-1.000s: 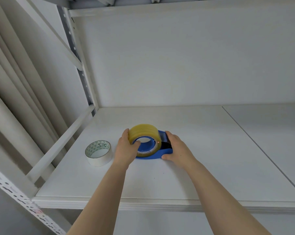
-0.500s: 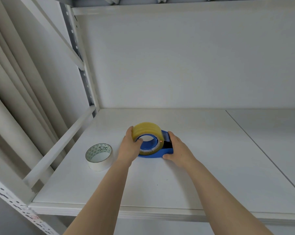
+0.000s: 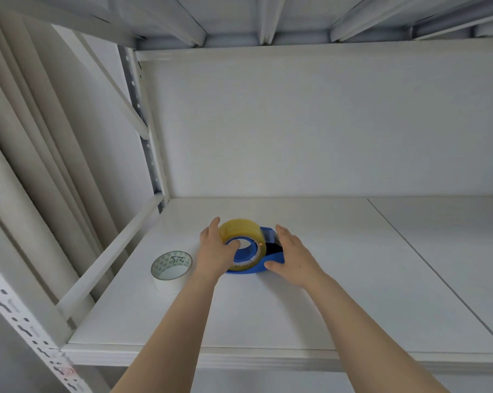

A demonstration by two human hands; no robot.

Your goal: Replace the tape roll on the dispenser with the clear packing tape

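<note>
L fingers [image 3: 215,228] are curled round the clear roll [image 3: 241,236], thumb hooked into the core at approx 9 o'clock of the hub, so the roll is gripped by the left hand [image 3: 214,251]. R fingers [image 3: 286,236] are laid flat and slightly spread over the 3 o'clock end of the dispenser [image 3: 271,263], thumb pressed at its near edge; the right hand [image 3: 292,256] is judged to be bracing it, not closed round anything. The roll is seen upright on the blue hub, w/ the dispenser lying on the shelf [image 3: 268,313] approx mid-board. Whether the roll is fully seated on the hub can't be told; it looks pushed on or nearly so. The old white roll [image 3: 171,269] is set flat on the shelf at approx 9 o'clock of the dispenser, near but apart from the L wrist. Risks from here: if the core is pressed on skewed, it could bind on the hub and pop off when pulled; if the roll is mounted w/ the sticky side facing wrong, tape won't feed past the cutter. The free tape end isn't visible, so it may have stuck back onto the roll and be hard to find. R fingertips sit close to the cutter end, so a slip while bracing could mean a nick. The dispenser could also skid on the smooth board if bracing is eased.
</note>
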